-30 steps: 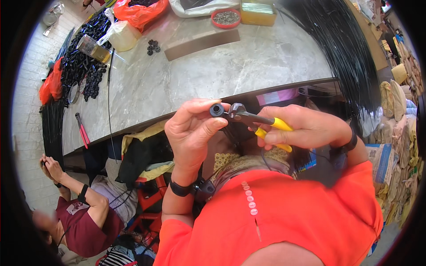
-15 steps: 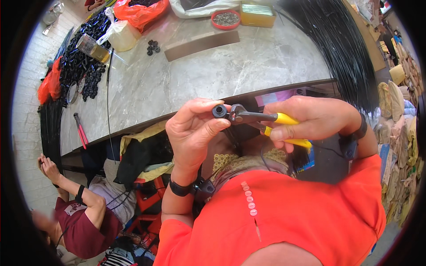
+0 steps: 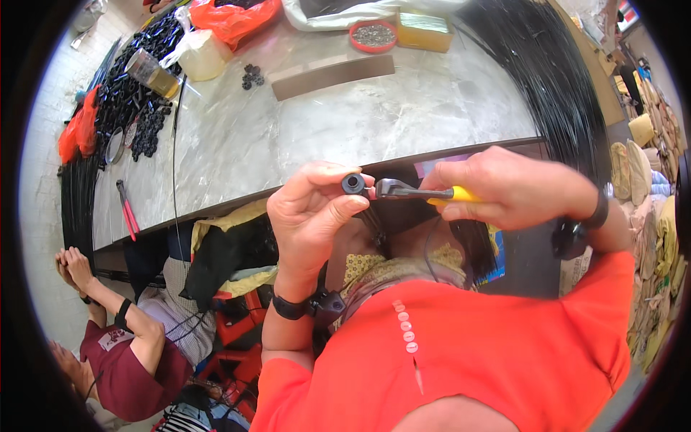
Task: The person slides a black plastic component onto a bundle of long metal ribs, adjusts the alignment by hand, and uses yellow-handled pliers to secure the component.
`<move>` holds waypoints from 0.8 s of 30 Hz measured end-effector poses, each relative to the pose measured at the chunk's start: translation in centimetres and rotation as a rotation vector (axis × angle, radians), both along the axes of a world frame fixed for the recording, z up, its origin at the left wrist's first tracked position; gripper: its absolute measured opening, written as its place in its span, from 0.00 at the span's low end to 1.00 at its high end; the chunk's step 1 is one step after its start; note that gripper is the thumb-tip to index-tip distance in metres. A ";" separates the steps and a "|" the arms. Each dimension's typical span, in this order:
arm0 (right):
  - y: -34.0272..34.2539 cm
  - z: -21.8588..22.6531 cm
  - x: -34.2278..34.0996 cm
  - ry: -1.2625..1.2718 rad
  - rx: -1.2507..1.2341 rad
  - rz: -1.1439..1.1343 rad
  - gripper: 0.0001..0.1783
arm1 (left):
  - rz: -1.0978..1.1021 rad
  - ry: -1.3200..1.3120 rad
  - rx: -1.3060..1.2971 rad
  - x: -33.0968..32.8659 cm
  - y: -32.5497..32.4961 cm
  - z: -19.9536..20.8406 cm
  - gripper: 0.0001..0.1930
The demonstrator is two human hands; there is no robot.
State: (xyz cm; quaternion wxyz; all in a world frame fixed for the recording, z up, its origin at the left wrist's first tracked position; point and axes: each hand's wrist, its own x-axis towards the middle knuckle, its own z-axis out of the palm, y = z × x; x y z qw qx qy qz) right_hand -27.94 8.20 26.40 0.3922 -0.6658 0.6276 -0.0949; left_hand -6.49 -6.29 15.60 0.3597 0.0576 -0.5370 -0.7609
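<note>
Between the thumb and fingers of my left hand (image 3: 309, 205) is a small black round fitting (image 3: 353, 184) with a hole in its face. My right hand (image 3: 507, 189) is closed around the yellow handles of pincers (image 3: 414, 191), whose dark metal head reaches left to the fitting. A thin bit shows between the jaws and the fitting, too small to name. Both hands are above my lap, just off the near edge of the grey marble-look table (image 3: 432, 108).
Pink-handled pliers (image 3: 127, 209), a black parts heap (image 3: 147, 133), a cup (image 3: 152, 75), a brown strip (image 3: 333, 77) and a red dish (image 3: 372, 36) lie on the table. Black strands (image 3: 554, 79) hang over its right end. A co-worker in maroon (image 3: 140, 367) sits at left.
My right hand has turned the pincers, so the jaws appear edge-on and the handles lie closer together. My left hand has barely moved. The co-worker's hands have shifted slightly.
</note>
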 end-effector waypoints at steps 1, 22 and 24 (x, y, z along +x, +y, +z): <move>0.2 -1.4 0.2 -0.003 -0.126 0.006 0.17 | 0.000 -0.001 0.010 0.2 -0.1 -0.3 0.14; 1.6 -6.3 2.8 0.353 -0.685 -0.121 0.26 | 0.082 -0.017 -0.025 0.2 1.4 0.2 0.15; 1.6 -6.3 2.7 0.365 -0.682 -0.112 0.25 | 0.083 -0.014 -0.026 0.2 1.5 0.3 0.15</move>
